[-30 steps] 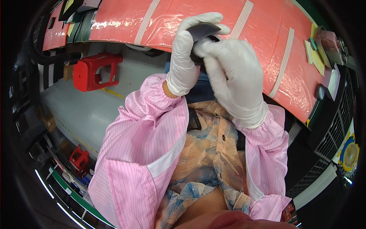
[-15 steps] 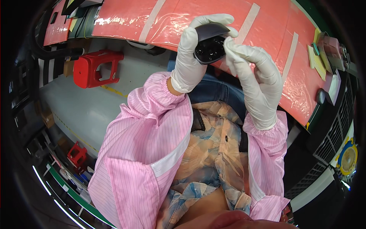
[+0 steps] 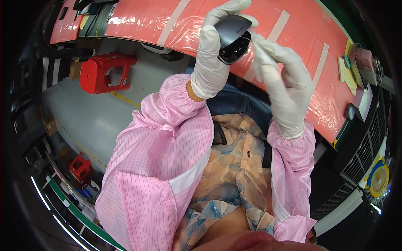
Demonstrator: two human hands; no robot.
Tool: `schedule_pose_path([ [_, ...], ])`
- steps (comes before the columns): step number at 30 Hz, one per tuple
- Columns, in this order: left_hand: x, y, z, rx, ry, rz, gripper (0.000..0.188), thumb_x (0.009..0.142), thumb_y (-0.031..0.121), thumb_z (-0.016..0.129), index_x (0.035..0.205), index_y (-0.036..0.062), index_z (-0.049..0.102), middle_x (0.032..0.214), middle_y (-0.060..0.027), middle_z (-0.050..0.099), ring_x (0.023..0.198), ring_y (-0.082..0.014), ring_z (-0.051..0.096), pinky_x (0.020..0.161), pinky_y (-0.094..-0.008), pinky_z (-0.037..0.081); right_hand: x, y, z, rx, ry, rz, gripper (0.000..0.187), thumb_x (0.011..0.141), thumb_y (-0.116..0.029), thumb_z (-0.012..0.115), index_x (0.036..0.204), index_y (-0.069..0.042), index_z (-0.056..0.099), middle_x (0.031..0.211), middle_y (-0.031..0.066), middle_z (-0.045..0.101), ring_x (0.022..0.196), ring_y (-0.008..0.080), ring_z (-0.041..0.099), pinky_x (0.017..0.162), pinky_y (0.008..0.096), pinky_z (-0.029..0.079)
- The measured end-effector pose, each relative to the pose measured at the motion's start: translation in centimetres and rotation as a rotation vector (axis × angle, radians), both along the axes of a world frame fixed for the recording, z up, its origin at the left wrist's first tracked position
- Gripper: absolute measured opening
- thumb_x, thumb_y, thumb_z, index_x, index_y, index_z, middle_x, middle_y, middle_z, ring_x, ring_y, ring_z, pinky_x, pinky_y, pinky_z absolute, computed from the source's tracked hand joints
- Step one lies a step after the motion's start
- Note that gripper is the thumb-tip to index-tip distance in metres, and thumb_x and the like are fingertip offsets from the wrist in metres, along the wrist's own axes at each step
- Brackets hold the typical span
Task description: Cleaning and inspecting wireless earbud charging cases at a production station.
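Observation:
My left hand (image 3: 209, 58), in a white glove, grips a small rounded case (image 3: 233, 32) that looks like an earbud charging case. Its lid is smooth dark grey and tilted up, and the inside is glossy black. Just right of the case is my right hand (image 3: 288, 79), also gloved in white. Its thumb and fingers are drawn together beside the open side of the case. Motion blurs these fingertips, and white on white hides what they hold, if anything.
Beyond my hands stretches a workbench covered in red sheeting (image 3: 142, 19) with pale tape strips. Sticky-note pads (image 3: 348, 77) and a dark rounded object (image 3: 350, 111) lie at its right end. A red plastic stool (image 3: 100, 74) stands on the grey floor at left.
My left hand has raised the case slightly and turned it, so more of the lid's outer face shows. The right fingers have drawn a little away from the case's rim.

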State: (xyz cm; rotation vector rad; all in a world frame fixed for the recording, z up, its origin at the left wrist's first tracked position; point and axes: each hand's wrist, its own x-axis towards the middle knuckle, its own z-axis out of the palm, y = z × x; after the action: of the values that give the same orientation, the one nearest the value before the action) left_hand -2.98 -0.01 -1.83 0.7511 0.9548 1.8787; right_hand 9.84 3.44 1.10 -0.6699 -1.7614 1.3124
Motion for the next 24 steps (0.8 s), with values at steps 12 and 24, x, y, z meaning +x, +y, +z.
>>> schedule_pose_path([
  [12, 0.9, 0.6, -0.7, -0.155, -0.151, -0.01, 0.065, 0.1, 0.058, 0.023, 0.121, 0.0064, 0.057, 0.101, -0.0067, 0.063, 0.081, -0.0118, 0.058, 0.075, -0.0274, 0.048, -0.2, 0.2, -1.6, 0.477, -0.346, -0.145, 0.013, 0.082, -0.002, 0.065, 0.094, -0.007, 0.067, 0.08, 0.0071, 0.063, 0.072, 0.0197, 0.058, 0.065, 0.0294, 0.047],
  [24, 0.1, 0.3, 1.0, -0.418, -0.595, -0.478, 0.068, 0.096, 0.063, 0.03, 0.108, 0.0017, 0.057, 0.096, -0.013, 0.063, 0.08, -0.0243, 0.065, 0.061, -0.0306, 0.049, 2.8, 4.7, -0.7, 0.316, -0.081, -0.135, 0.021, 0.087, -0.002, 0.061, 0.107, -0.006, 0.067, 0.093, 0.006, 0.064, 0.09, 0.0159, 0.061, 0.083, 0.0276, 0.045],
])
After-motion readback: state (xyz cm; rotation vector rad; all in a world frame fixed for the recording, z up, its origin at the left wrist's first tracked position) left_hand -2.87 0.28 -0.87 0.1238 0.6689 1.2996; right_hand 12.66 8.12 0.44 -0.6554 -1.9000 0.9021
